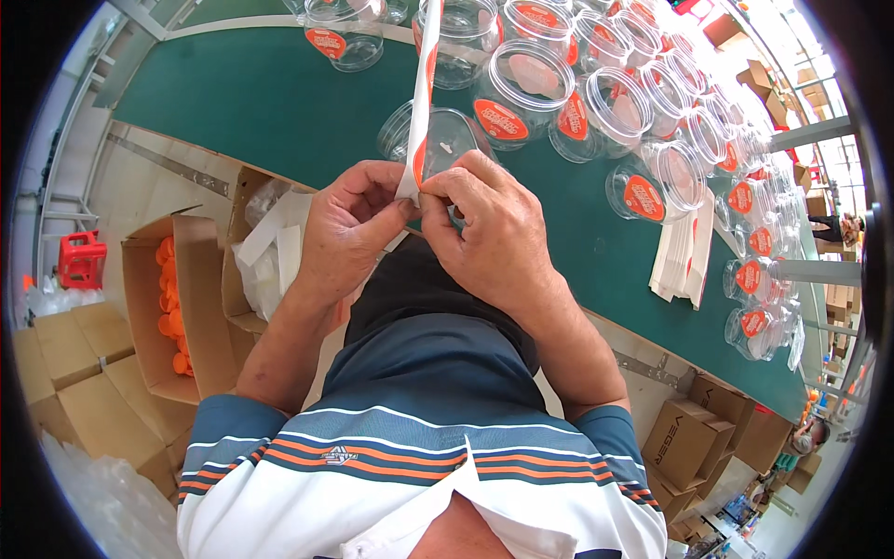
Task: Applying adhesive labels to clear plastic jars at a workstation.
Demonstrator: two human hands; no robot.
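Observation:
A long white strip of orange-red labels (422, 98) hangs down over the table toward me. My left hand (349, 228) pinches its lower end between thumb and forefinger. Right beside it, my right hand (494, 228) has thumb and fingers closed at the same end, by an orange label edge. Just beyond my hands, a clear plastic jar (454, 135) lies on its side, partly behind the strip; no label shows on its visible side. Whether either hand touches the jar is hidden.
Many clear jars with orange labels (526, 84) crowd the green table (270, 102), at the far side and right. A stack of folded label strips (683, 252) lies at the right. Left stand a carton of orange lids (172, 307) and a red plastic stool (82, 261).

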